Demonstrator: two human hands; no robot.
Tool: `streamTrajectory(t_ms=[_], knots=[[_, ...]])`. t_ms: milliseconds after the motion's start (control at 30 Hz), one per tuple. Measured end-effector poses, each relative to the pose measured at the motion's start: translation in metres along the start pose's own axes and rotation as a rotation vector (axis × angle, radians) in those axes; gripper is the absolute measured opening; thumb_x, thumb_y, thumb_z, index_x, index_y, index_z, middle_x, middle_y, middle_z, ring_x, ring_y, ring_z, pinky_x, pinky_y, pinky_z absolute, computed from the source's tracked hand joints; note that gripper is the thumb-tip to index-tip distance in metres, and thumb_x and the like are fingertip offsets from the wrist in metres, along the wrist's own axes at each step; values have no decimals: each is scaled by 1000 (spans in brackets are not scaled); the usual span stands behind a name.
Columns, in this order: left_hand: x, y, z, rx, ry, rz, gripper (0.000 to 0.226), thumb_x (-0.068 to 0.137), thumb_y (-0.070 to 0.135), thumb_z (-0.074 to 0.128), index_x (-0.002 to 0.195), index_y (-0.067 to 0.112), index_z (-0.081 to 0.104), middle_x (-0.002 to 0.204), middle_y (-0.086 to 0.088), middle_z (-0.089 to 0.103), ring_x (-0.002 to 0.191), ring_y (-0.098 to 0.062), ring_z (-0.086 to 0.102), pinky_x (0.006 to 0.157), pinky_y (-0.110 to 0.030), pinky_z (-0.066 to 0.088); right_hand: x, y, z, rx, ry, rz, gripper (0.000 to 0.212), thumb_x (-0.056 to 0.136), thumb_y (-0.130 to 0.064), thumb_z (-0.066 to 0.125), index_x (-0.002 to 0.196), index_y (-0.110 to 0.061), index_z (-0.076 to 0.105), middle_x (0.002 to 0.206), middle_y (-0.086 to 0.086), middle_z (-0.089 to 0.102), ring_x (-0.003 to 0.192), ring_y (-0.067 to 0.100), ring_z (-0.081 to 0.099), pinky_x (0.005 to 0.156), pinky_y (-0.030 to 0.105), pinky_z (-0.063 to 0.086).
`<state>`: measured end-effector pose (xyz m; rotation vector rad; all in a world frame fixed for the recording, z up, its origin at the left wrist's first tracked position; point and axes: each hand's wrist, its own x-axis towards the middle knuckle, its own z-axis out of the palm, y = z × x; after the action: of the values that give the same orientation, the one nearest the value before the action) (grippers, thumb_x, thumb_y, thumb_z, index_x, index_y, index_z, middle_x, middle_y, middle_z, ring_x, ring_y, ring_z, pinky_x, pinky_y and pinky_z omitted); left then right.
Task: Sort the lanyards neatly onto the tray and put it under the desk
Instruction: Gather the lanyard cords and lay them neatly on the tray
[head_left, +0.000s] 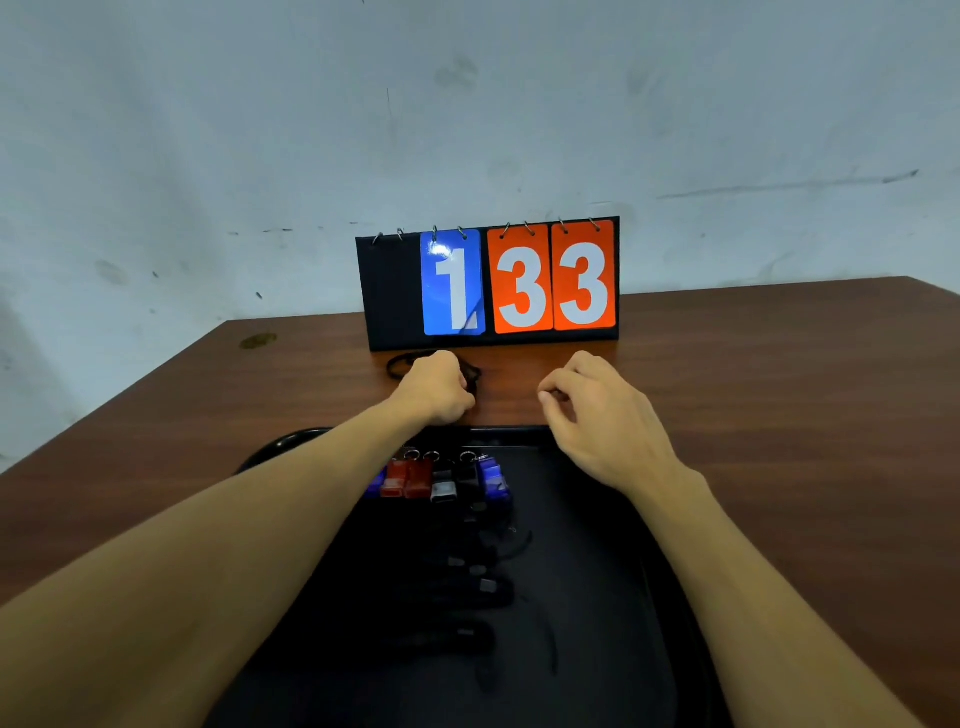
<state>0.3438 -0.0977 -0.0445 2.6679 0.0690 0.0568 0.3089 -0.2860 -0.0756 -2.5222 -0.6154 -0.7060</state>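
Lanyards (441, 480) sit in a row at the far end of the black tray (613, 597), their clips red, white, black and blue, with metal rings toward the far rim. The cords run back toward me, though black on black I can hardly trace them. The tray lies on the brown tabletop (779, 395) right in front of me, and both my forearms reach over it. Just past its far rim my left hand (436, 387) is clenched on one more black lanyard (399, 365), whose cord loops out on the tabletop to the left of my fist and shows again at its right. My right hand (597, 415) hovers beside it, apart, its fingers (558, 387) loosely curled with thumb and forefinger close, holding nothing that I can see. Behind both hands a scoreboard (493, 283) stands against the wall (467, 104), showing a blue 1 and an orange 33.
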Motion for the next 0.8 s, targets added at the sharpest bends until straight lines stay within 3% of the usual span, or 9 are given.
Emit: streamTrajectory(t_ms=[167,333,433,533,600,667,733,800], knots=[[-10,2,-15,-92,25,39,20,91,10,57,101,0,71,113,-12,68,101,-24,62,86,-31,49,0,-1,-3,3,2,2,21,95,-27,52,108,-17,66,105,-4,59,90,3,47,77,15,40],[-47,13,-51,-227,44,150,20,96,10,46,100,4,65,101,-7,69,67,-14,61,67,-22,48,0,-20,-22,71,-8,7,26,94,-26,55,118,-20,62,115,-4,57,102,4,50,84,16,41],[-76,18,-76,-178,70,247,20,96,17,47,99,10,65,91,-5,68,80,-19,63,76,-29,48,4,-46,-36,178,-14,-20,36,94,-30,56,129,-23,52,125,-5,51,111,5,48,89,21,46],[-103,23,-100,-208,106,328,17,96,19,48,92,15,64,81,3,65,77,-11,59,73,-26,46,12,-79,-53,311,20,-34,45,94,-37,55,135,-22,47,127,-5,44,116,6,42,93,20,40],[-120,25,-116,-261,130,343,18,96,21,48,94,16,65,81,8,63,76,-6,58,75,-24,45,16,-97,-62,328,7,-51,39,94,-39,54,127,-18,55,122,-4,46,113,7,39,89,10,31],[-137,26,-129,-317,148,346,21,96,22,48,95,14,67,81,6,63,73,-8,57,76,-26,45,17,-111,-67,331,-1,-74,26,94,-38,53,106,-18,63,113,-3,51,105,8,41,83,7,30],[-152,25,-140,-368,166,351,22,96,23,47,93,15,67,83,2,64,72,-12,56,73,-26,45,16,-122,-73,364,10,-69,23,95,-37,50,86,-19,61,100,-1,57,96,11,48,78,14,33],[-165,22,-149,-453,190,351,22,97,24,48,88,16,67,85,-1,65,73,-12,58,72,-24,45,13,-135,-83,465,9,-21,28,98,-34,46,80,-18,61,87,0,62,83,9,55,73,21,37]])
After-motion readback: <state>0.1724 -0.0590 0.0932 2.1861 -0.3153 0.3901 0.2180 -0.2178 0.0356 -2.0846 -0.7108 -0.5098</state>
